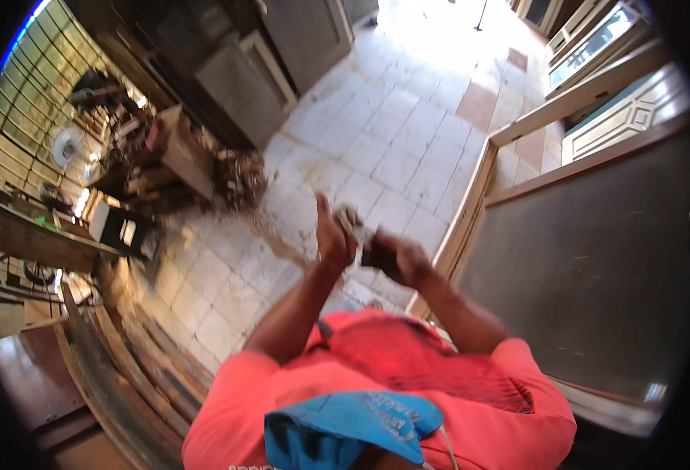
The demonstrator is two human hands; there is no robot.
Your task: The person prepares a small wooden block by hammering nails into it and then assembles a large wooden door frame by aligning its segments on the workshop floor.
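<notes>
In front of my body, both my hands are raised close together over the tiled floor. My left hand [334, 239] has its thumb stretched upward, and its fingers curl round a pale grey, crumpled piece [348, 217] that looks like cloth or paper. Just to the right, my right hand [401, 260] is closed, slightly blurred, with its fingertips turned toward the left hand. A small dark patch shows at its fingers, and I cannot make out what it is. A whitish bit of the crumpled piece lies between the two hands.
A large framed dark panel [580, 258] leans on my right, beside a pale wooden frame [470, 200]. Wooden planks [137, 368] lie at lower left. Further left stand a wooden workbench [184, 153], a white fan [67, 146] and a wire grille [16, 102]. Wood shavings [239, 180] are heaped by the bench.
</notes>
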